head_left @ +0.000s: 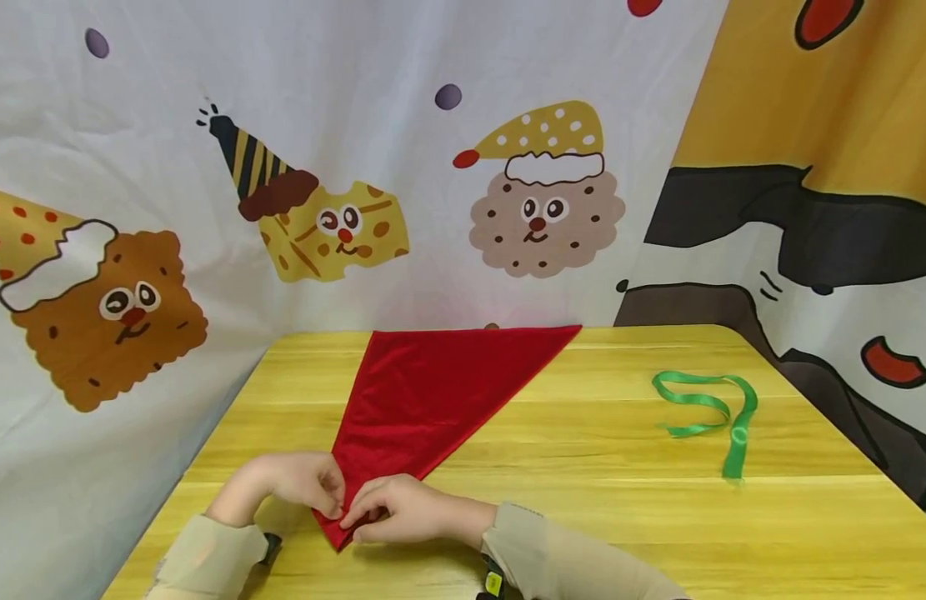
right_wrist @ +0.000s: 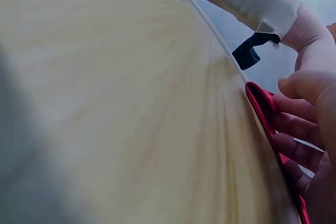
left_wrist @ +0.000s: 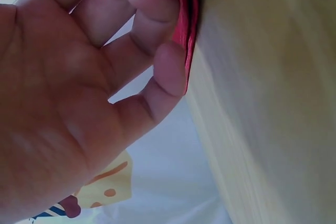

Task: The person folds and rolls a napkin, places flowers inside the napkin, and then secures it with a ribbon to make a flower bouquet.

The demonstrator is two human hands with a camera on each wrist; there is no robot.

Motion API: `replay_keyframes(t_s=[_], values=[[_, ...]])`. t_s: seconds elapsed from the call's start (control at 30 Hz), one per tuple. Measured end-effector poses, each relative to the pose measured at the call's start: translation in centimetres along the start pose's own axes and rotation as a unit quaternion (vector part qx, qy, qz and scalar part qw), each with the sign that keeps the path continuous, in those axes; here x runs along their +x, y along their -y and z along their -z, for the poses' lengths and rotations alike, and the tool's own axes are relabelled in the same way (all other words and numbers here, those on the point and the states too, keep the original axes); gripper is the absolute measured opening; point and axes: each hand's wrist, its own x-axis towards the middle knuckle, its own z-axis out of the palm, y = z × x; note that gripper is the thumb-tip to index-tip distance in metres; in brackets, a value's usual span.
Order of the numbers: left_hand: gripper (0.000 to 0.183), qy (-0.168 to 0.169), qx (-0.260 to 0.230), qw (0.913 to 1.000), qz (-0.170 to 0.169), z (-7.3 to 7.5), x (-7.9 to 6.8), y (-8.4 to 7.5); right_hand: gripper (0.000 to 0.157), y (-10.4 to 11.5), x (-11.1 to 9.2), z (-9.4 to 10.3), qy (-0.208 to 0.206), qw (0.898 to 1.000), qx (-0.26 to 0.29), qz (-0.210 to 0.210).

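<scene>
A red cloth (head_left: pixel 447 375), folded into a long tapering shape, lies on the table with its narrow end toward me. Near that end my left hand (head_left: pixel 301 483) bends its fingers down and pinches the fabric at the left edge. The left wrist view shows its fingertips against the layered red edge (left_wrist: pixel 190 30). Just to the right, my right hand (head_left: pixel 402 512) touches the cloth with its fingertips, thumb apart from the other fingers. In the right wrist view those fingers (right_wrist: pixel 296 150) lie along a folded red edge (right_wrist: pixel 257 98). The cloth's front tip pokes out between the hands.
A green ribbon (head_left: pixel 738 433) lies in loose curves at the right of the yellow wood-grain table (head_left: pixel 568 467). Behind the table hangs a white curtain (head_left: pixel 425 250) printed with cartoon biscuits and cheese. Each wrist carries a small dark device (head_left: pixel 271 547) near the sleeve.
</scene>
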Motion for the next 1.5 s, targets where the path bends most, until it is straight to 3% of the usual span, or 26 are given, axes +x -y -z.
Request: replay_keyframes(t_s=[0.17,0.33,0.53,0.7,0.9,1.07,1.23,1.33,1.5], values=[[0.008,-0.001,-0.026,0.9997,0.005,0.2,-0.3,0.1,0.019,0.0,0.0,0.1,0.008,1.000,-0.016,-0.017],[0.028,0.015,-0.069,0.9975,0.006,0.4,-0.6,0.4,0.021,0.3,0.0,0.3,0.011,0.999,-0.036,-0.025],[0.036,0.046,-0.065,0.9966,-0.023,0.7,-0.6,0.5,0.022,0.1,-0.2,0.4,0.006,0.998,-0.062,-0.021],[0.034,0.056,-0.042,0.9965,-0.046,0.7,-0.3,0.6,0.020,-0.4,-0.1,0.3,0.000,0.999,-0.050,-0.009],[0.016,0.035,-0.043,0.9964,-0.064,0.4,0.3,1.0,0.018,-0.5,-0.1,0.3,0.000,0.999,-0.036,-0.002],[0.005,0.010,-0.032,0.9967,-0.074,0.3,0.5,0.9,0.011,-0.5,-0.1,0.1,-0.044,0.998,-0.028,-0.026],[0.012,-0.022,-0.005,0.9983,-0.054,0.2,0.7,0.5,0.011,-0.4,-0.1,0.0,-0.094,0.992,0.022,-0.083],[0.013,-0.038,0.013,0.9986,-0.035,0.2,0.8,0.2,0.014,-0.3,-0.1,0.0,-0.103,0.990,0.038,-0.087],[0.004,-0.057,0.022,0.9981,-0.011,0.0,0.8,-0.1,0.005,-0.3,-0.2,0.2,-0.097,0.992,-0.019,-0.081]])
